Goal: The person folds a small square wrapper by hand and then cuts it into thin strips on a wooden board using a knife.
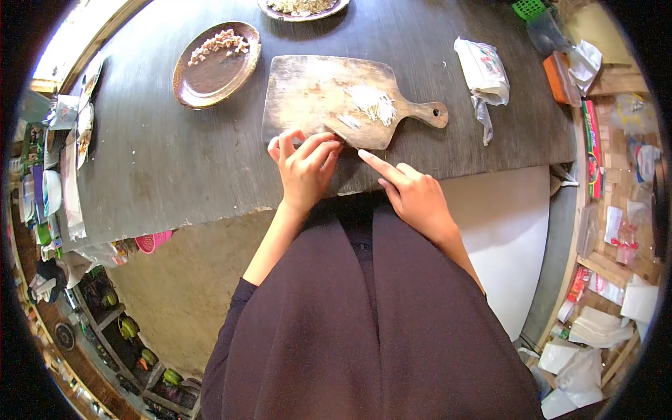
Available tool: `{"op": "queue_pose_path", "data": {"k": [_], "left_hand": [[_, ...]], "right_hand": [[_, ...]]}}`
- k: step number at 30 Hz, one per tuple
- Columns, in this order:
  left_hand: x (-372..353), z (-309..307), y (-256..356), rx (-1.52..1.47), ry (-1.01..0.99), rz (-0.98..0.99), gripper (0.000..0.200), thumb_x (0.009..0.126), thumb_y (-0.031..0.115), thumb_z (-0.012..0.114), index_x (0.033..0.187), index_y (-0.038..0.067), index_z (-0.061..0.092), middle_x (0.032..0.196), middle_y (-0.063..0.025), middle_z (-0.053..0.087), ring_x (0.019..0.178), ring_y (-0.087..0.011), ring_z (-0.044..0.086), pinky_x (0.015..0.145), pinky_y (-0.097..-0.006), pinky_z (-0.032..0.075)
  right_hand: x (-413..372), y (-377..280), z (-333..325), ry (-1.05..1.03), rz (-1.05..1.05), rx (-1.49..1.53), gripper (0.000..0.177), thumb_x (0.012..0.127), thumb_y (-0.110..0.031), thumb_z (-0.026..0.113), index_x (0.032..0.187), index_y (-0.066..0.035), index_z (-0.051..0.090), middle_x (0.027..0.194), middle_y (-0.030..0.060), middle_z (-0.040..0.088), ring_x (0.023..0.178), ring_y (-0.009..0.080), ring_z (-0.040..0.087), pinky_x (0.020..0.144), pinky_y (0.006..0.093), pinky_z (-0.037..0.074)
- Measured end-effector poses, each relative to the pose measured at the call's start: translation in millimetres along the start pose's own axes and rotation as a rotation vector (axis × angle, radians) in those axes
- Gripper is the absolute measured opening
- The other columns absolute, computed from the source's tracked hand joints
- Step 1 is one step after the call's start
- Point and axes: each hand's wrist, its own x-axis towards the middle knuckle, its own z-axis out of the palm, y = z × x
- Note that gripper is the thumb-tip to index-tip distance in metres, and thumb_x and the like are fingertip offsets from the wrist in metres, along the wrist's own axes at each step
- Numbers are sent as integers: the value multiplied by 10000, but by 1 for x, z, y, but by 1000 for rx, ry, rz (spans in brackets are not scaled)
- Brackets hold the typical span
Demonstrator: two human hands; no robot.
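A worn wooden cutting board lies on the dark table with its handle to the right. Thin white strips are heaped on its right half, and a few more lie nearer the front edge. My left hand is at the board's front edge, fingers curled and pressed together; what they hold is hidden. My right hand is closed around a knife, index finger stretched along its back. Only a thin part of the knife's blade shows, pointing to my left fingertips.
A brown plate with small pinkish cubes stands at the back left. Another plate with pale chopped pieces is at the far edge. A white plastic packet lies to the right, an orange container beyond it. The table's front edge is near me.
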Motion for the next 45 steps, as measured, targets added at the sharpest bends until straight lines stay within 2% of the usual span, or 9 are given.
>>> {"op": "queue_pose_path", "data": {"k": [8,11,13,17,19,31,41,43,45], "left_hand": [[1,1,0,10,27,6,155,770,222,824,916,244,777,1055,148,743,1054,-193,536,975,-434,310],[0,1,-1,5,37,8,151,780,228,825,921,247,777,1060,147,744,1047,-189,534,973,-433,312],[1,0,0,2,21,8,158,784,229,823,933,253,778,1063,150,745,1040,-189,532,971,-430,314],[1,1,-2,17,21,22,162,787,228,820,940,258,777,1063,153,743,1039,-187,533,969,-424,314],[1,0,0,0,26,11,158,789,227,818,938,259,776,1057,155,742,1035,-186,532,969,-422,312],[0,1,-2,-6,26,11,163,782,215,818,933,253,770,1060,158,738,1043,-181,527,976,-419,307],[0,0,0,34,25,-6,163,779,221,813,934,242,769,1059,150,732,1068,-187,527,994,-434,291],[0,0,0,22,28,-6,160,779,225,811,934,237,770,1065,150,730,1083,-190,522,1002,-439,282],[0,1,0,26,32,-7,160,779,226,811,933,235,771,1063,149,730,1087,-192,521,1004,-438,282]], "right_hand": [[-21,6,-6,-32,33,24,598,998,-225,614,1537,-421,447,833,123,621,674,352,669,634,475,572],[-23,6,-11,-75,76,12,615,967,-144,645,1520,-369,499,809,123,609,702,328,641,662,445,534],[-22,8,-10,-47,40,9,586,1000,-222,614,1530,-416,460,832,116,620,678,347,669,628,474,567],[-13,11,-3,-6,7,30,574,1004,-222,610,1527,-412,469,827,114,615,675,349,666,629,470,564],[-5,8,-4,16,53,46,585,980,-149,636,1515,-351,512,808,131,606,706,342,634,670,457,530],[-3,10,-14,-40,3,138,597,966,-107,640,1506,-334,528,822,141,615,712,345,634,689,447,527],[-4,9,-8,-60,3,106,628,958,-112,652,1523,-343,502,812,133,607,713,337,636,680,448,531],[-4,11,-6,-66,-6,86,581,998,-211,616,1531,-386,466,843,133,620,701,372,661,665,489,564],[-3,9,-7,-62,-10,67,582,997,-213,616,1532,-388,465,837,131,616,690,371,660,651,487,565]]}}
